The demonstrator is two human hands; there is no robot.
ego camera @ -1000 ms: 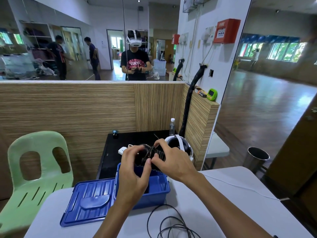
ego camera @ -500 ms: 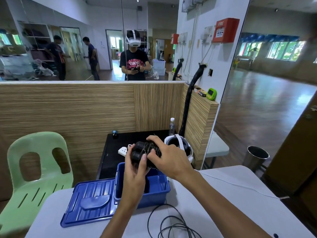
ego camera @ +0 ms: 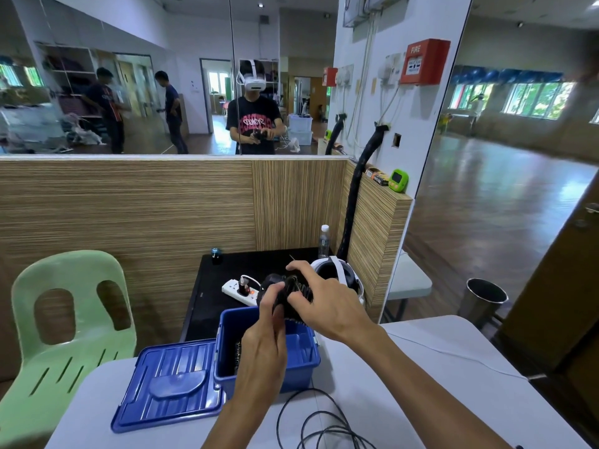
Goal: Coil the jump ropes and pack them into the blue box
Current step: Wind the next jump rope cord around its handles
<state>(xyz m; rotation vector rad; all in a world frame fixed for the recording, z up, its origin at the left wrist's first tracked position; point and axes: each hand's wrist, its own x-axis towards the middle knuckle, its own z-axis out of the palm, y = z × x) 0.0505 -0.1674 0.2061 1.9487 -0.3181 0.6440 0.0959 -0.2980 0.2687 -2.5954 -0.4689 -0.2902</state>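
Jump rope bundle [ego camera: 281,294], one, gripped by left hand [ego camera: 263,348] and right hand [ego camera: 327,303] above one blue box [ego camera: 301,359].

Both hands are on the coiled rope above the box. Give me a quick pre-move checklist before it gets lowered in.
1. Grip on the coiled jump rope: left hand and right hand both hold it. Ok.
2. Blue box open: its lid lies beside it on the table. Ok.
3. Bundle over the opening: it sits above the box's far rim, not centred. Not ok.
4. Room inside: something dark lies in the box; free space is hidden by the left hand. Cannot tell.
5. Coil secured: wrap finish is blurred. Cannot tell.
6. Other rope coiled: loose on the table. Not ok.
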